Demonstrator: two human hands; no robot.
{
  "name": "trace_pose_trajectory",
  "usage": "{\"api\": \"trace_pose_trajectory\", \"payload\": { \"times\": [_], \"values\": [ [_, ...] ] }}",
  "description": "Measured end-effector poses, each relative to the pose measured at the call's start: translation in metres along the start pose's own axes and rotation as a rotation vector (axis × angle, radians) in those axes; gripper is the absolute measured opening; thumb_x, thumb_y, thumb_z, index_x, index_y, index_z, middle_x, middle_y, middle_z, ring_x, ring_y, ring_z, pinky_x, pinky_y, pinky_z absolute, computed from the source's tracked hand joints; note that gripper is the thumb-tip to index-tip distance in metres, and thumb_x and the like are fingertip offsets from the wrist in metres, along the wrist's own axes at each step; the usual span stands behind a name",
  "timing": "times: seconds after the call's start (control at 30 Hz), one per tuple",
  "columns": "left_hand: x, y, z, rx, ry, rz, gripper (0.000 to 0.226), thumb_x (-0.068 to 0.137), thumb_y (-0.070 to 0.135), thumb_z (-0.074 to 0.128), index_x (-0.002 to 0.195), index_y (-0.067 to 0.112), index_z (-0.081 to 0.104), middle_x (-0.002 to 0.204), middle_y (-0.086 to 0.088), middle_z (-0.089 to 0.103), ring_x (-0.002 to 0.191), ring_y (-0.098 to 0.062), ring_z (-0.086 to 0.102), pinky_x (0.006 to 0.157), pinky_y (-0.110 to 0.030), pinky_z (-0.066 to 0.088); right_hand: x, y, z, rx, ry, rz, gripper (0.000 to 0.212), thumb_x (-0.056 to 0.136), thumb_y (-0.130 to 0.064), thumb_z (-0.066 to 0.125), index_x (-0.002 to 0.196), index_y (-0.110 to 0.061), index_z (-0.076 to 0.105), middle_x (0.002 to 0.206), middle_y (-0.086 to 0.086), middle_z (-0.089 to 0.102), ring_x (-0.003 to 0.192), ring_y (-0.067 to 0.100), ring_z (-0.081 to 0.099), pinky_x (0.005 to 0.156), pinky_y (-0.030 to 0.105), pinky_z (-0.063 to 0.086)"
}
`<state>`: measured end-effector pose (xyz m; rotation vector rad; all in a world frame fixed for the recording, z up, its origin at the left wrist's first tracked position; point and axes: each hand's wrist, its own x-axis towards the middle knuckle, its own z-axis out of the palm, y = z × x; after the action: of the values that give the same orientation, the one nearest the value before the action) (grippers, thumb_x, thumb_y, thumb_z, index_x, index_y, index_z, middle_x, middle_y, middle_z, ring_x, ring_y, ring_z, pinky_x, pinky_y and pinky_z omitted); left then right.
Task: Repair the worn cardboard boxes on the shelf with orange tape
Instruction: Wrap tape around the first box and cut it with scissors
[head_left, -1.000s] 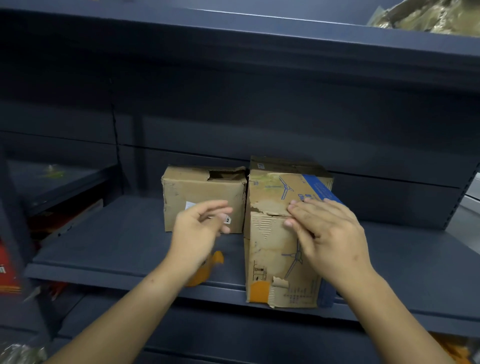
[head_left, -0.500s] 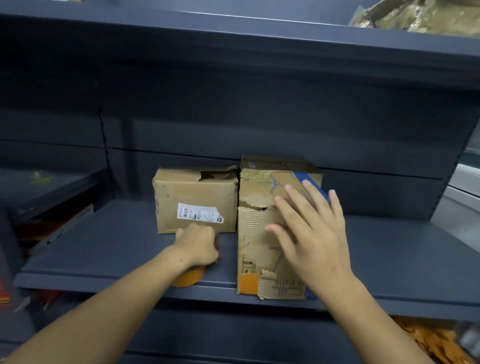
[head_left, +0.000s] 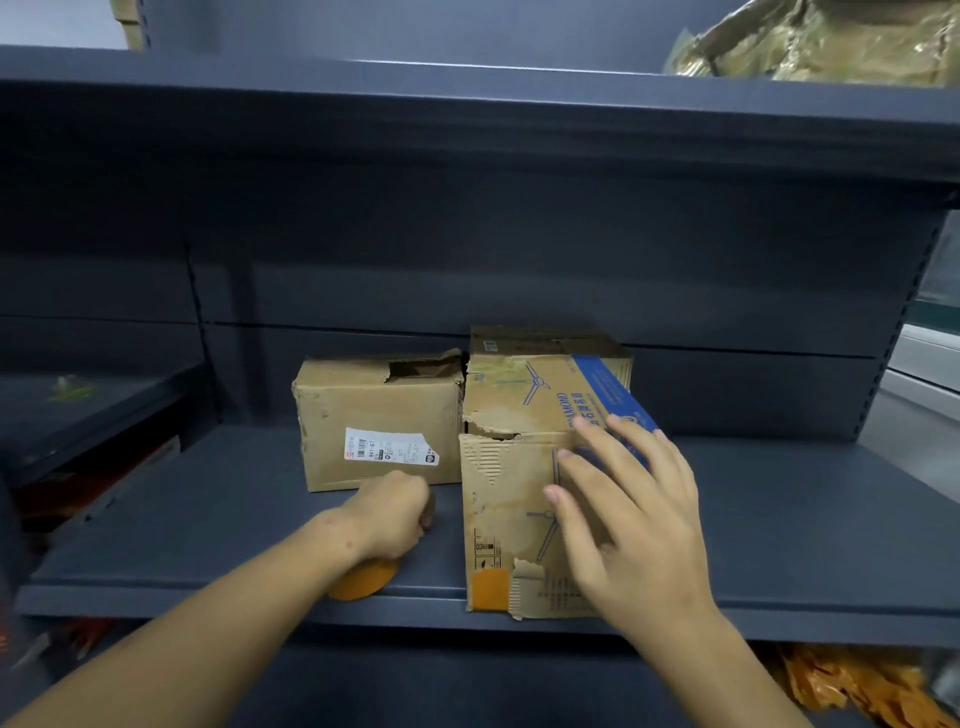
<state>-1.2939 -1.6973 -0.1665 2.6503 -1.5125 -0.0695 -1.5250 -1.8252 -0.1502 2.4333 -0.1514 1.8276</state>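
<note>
Two worn cardboard boxes stand on the dark grey shelf (head_left: 208, 525). The left box (head_left: 374, 421) has a torn top edge and a white label. The right box (head_left: 511, 519) bears fan drawings and a blue stripe, is torn along its top front edge and has an orange tape patch (head_left: 488, 588) at its lower left corner. My left hand (head_left: 392, 512) grips the orange tape roll (head_left: 363, 582), which rests on the shelf in front of the left box. My right hand (head_left: 623, 514) lies with straight, spread fingers over the front of the right box.
A third box (head_left: 545, 340) stands behind the right one. An upper shelf (head_left: 467, 104) hangs overhead with a crumpled olive wrap (head_left: 831, 41) on it. Orange scraps (head_left: 857, 686) lie below at the right. A neighbouring shelf bay sits at the left.
My left hand has dropped from in front of the left box onto the tape roll and closed round it. My right hand slid down the right box's front, fingers spreading.
</note>
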Motion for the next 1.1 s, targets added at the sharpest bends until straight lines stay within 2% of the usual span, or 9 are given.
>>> {"api": "trace_pose_trajectory", "payload": {
  "times": [0.1,0.23,0.33,0.43,0.53,0.63,0.77,0.93,1.1],
  "values": [
    [-0.015,-0.002,-0.015,-0.020,0.042,0.000,0.025,0.077,-0.002,0.052,0.079,0.017,0.067,0.084,0.003,0.067,0.081,-0.016,0.061,0.075,-0.028,0.053,-0.007,-0.003,-0.004,0.036,0.047,-0.009,0.015,0.085,-0.013,0.069,0.095,-0.008,0.080,0.120,0.004,0.071,0.116,0.031,0.061,0.097,0.051,0.045],
    [-0.046,-0.005,-0.037,-0.142,0.121,-0.017,0.029,0.059,-0.002,0.031,0.067,0.020,0.047,0.071,0.008,0.052,0.063,-0.006,0.046,0.052,-0.015,0.036,-0.027,-0.023,0.003,0.261,0.047,0.075,0.014,0.084,-0.007,0.067,0.092,-0.005,0.079,0.110,0.002,0.073,0.100,0.022,0.062,0.087,0.037,0.050],
    [-0.069,-0.006,-0.047,-0.296,0.197,0.002,0.027,0.080,-0.011,0.045,0.073,0.012,0.056,0.066,0.010,0.058,0.059,0.001,0.055,0.054,-0.015,0.043,-0.047,-0.051,0.018,0.476,-0.144,0.237,0.013,0.088,-0.017,0.069,0.096,-0.010,0.077,0.101,-0.003,0.071,0.093,0.014,0.065,0.081,0.033,0.054],
    [-0.088,-0.001,-0.059,-0.444,0.252,0.065,0.030,0.092,0.000,0.060,0.073,0.022,0.061,0.070,0.021,0.063,0.066,0.004,0.055,0.063,-0.012,0.044,-0.052,-0.081,0.025,0.564,-0.353,0.407,0.030,0.086,-0.045,0.069,0.102,-0.021,0.076,0.102,-0.016,0.067,0.098,-0.002,0.060,0.085,0.022,0.051],
    [-0.102,0.007,-0.072,-0.493,0.250,0.100,0.029,0.095,0.010,0.061,0.077,0.033,0.061,0.070,0.020,0.062,0.065,0.002,0.054,0.063,-0.016,0.046,-0.048,-0.102,0.023,0.612,-0.413,0.463,0.030,0.081,-0.054,0.069,0.099,-0.030,0.069,0.099,-0.021,0.059,0.101,0.002,0.056,0.084,0.009,0.039],
    [-0.111,0.019,-0.082,-0.499,0.269,0.114,0.028,0.096,0.012,0.060,0.076,0.032,0.060,0.070,0.021,0.062,0.063,0.001,0.055,0.063,-0.022,0.050,-0.042,-0.111,0.016,0.640,-0.470,0.606,0.039,0.073,-0.063,0.066,0.103,-0.043,0.053,0.108,-0.026,0.052,0.109,-0.001,0.048,0.084,0.011,0.037],
    [-0.118,0.041,-0.092,-0.588,0.282,0.167,0.024,0.095,0.012,0.063,0.079,0.029,0.064,0.079,0.025,0.063,0.072,0.003,0.058,0.065,-0.013,0.046,-0.026,-0.118,0.004,0.983,-0.588,0.808,0.038,0.069,-0.063,0.067,0.098,-0.038,0.068,0.094,-0.013,0.069,0.091,0.001,0.061,0.084,0.022,0.044],
    [-0.113,0.069,-0.105,-0.630,0.375,0.182,0.021,0.095,0.013,0.064,0.080,0.028,0.066,0.077,0.013,0.064,0.071,0.005,0.056,0.064,-0.012,0.045,-0.024,-0.117,-0.014,1.106,-0.457,0.786,0.022,0.084,-0.040,0.066,0.083,-0.019,0.073,0.076,-0.007,0.069,0.075,-0.001,0.058,0.073,0.011,0.044],
    [-0.095,0.090,-0.126,-0.641,0.381,0.153,0.023,0.091,0.006,0.069,0.073,0.021,0.067,0.073,0.009,0.063,0.062,0.001,0.053,0.063,-0.018,0.046,-0.025,-0.111,-0.018,0.974,-0.270,0.955,0.033,0.096,-0.031,0.065,0.069,-0.015,0.054,0.060,-0.001,0.061,0.061,0.017,0.065,0.061,0.018,0.048]
  ]
}}
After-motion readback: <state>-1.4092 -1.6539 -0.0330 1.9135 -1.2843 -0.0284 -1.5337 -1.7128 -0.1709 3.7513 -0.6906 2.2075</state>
